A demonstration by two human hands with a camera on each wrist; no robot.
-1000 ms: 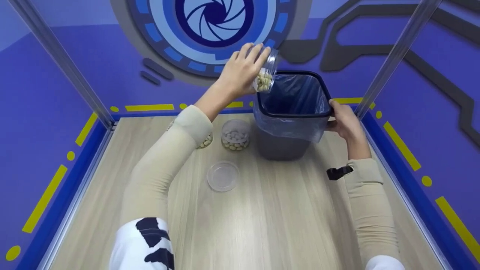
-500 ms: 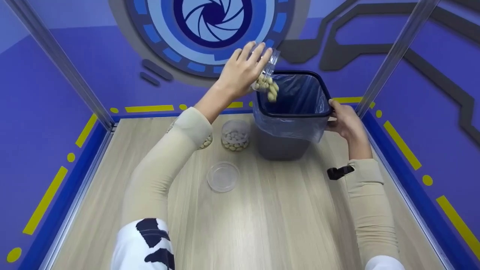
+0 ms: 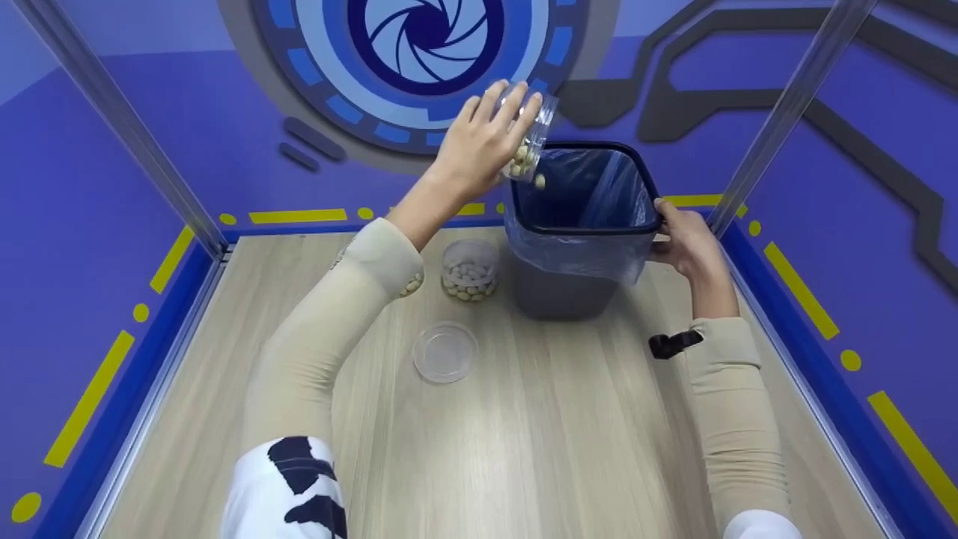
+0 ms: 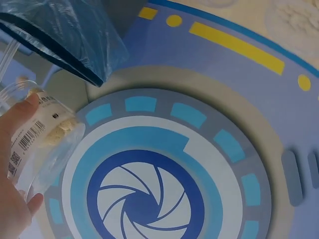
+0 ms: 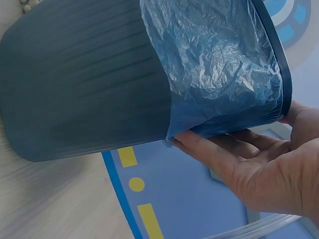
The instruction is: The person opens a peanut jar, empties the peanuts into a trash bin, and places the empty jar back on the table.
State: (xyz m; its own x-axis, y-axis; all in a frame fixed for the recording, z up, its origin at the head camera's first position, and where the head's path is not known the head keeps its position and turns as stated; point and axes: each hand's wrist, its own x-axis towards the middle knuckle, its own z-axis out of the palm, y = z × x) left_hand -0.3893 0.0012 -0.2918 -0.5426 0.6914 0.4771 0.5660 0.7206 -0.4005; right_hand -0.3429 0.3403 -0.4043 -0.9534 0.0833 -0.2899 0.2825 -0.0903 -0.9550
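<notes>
My left hand [image 3: 479,146] grips a clear plastic jar [image 3: 540,123] by its side, tilted mouth-down at the left rim of a dark trash bin [image 3: 557,292]. A pale oval nut [image 3: 539,181] is dropping from its mouth, and several more lie inside. The left wrist view shows a white barcode label [image 4: 30,132] around the jar [image 4: 62,117]. A thin clear liner [image 3: 576,254] is folded over the bin's black rim. My right hand [image 3: 692,243] holds the bin's right side, thumb at the rim and fingers against the liner, as the right wrist view also shows.
A second clear jar [image 3: 470,273] of nuts stands left of the bin. Beside it, another jar [image 3: 412,284] is partly hidden behind my left sleeve. A round clear lid [image 3: 445,352] lies on the wooden table [image 3: 524,434]. Blue printed walls [image 3: 165,165] close in the back and sides.
The jar has tipped further over the bin, and nuts have spilled out of it, leaving fewer inside. My right hand stays on the bin.
</notes>
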